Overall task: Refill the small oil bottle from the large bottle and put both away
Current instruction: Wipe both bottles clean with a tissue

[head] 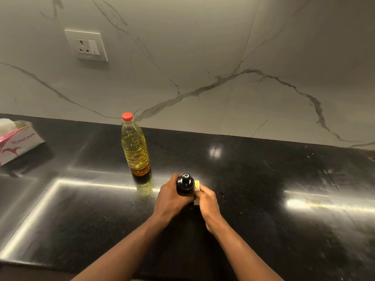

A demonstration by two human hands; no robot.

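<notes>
The large clear bottle point(135, 147) of yellow oil stands upright on the black counter, its red cap point(127, 116) on. In front of it and to the right stands the small bottle point(185, 184) with its black top. My left hand point(172, 197) grips the small bottle from the left. My right hand point(207, 201) holds it from the right, fingers on a pale yellow part of it; whether that is a label or a cloth I cannot tell. Most of the small bottle's body is hidden by my hands.
A white and pink tissue box point(18, 141) marked ORIGAMI lies at the far left of the counter point(284, 179). A marble wall with a socket point(86, 45) rises behind. Light strips reflect on the glossy counter.
</notes>
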